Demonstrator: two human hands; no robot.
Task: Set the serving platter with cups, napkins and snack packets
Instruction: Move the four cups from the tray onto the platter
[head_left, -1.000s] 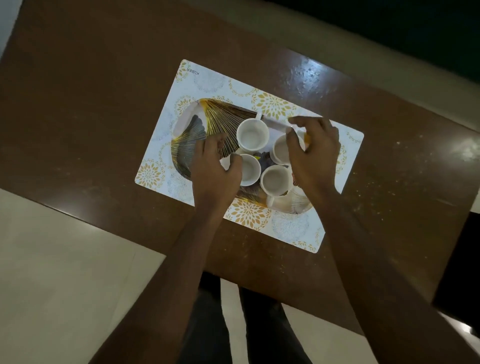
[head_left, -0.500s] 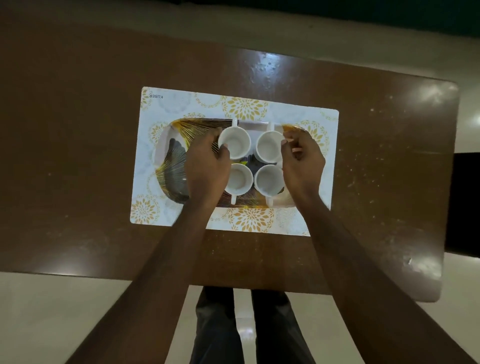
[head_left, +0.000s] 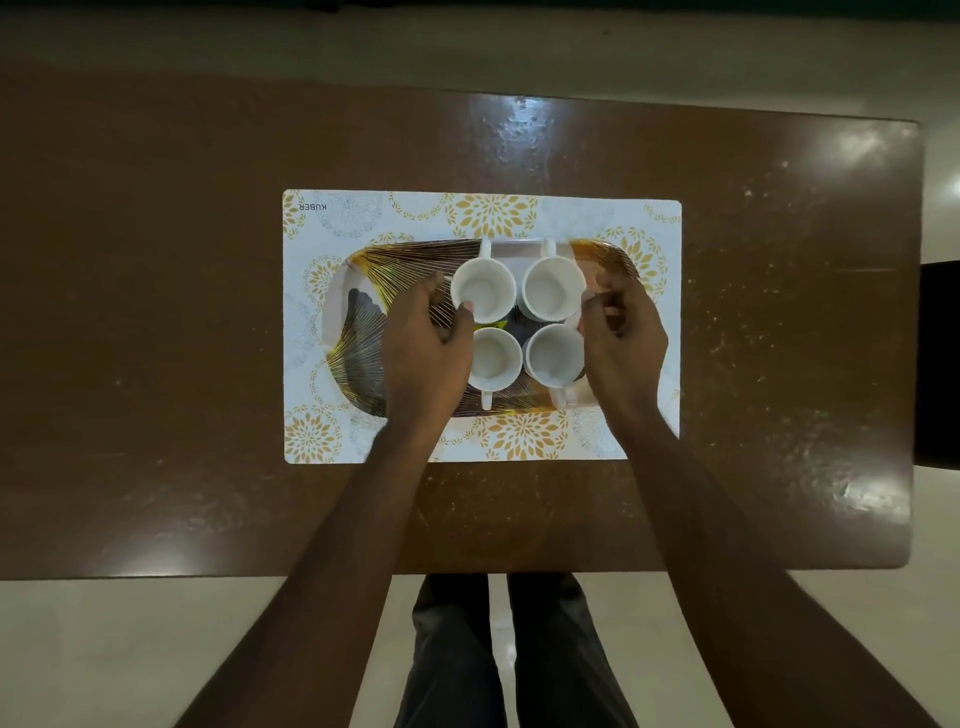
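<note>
1. on a brown desk (head_left: 156, 312) lies a white mat (head_left: 415, 213) with gold flower prints, its long side running across the view.
2. on the mat sits the platter (head_left: 358, 312), oblong and patterned with fine gold lines and dark leaf shapes; its left part is bare.
3. four white cups stand upright, mouths up, in a tight square on the platter's middle: far left cup (head_left: 483, 296), far right cup (head_left: 551, 293), near left cup (head_left: 493, 358), near right cup (head_left: 553, 356). each stands just beside its neighbours.
4. the two far cups' handles point away from the person, toward the platter's far rim; the two near cups' handles point toward the person.
5. the left hand (head_left: 423, 353) reaches in from the near side. its thumb tip lies over the rim of the far left cup and its curled fingers lie against that cup's outer left wall, pinching it. the hand also covers the left edge of the near left cup.
6. the right hand (head_left: 623, 343) sits just right of the two right cups, fingers curled inward, fingertips near the gap between them. it hides the right side of the near right cup; whether it grasps anything i cannot tell.
7. past the desk's near edge show a pale floor (head_left: 130, 649) and dark trousers (head_left: 457, 649).
</note>
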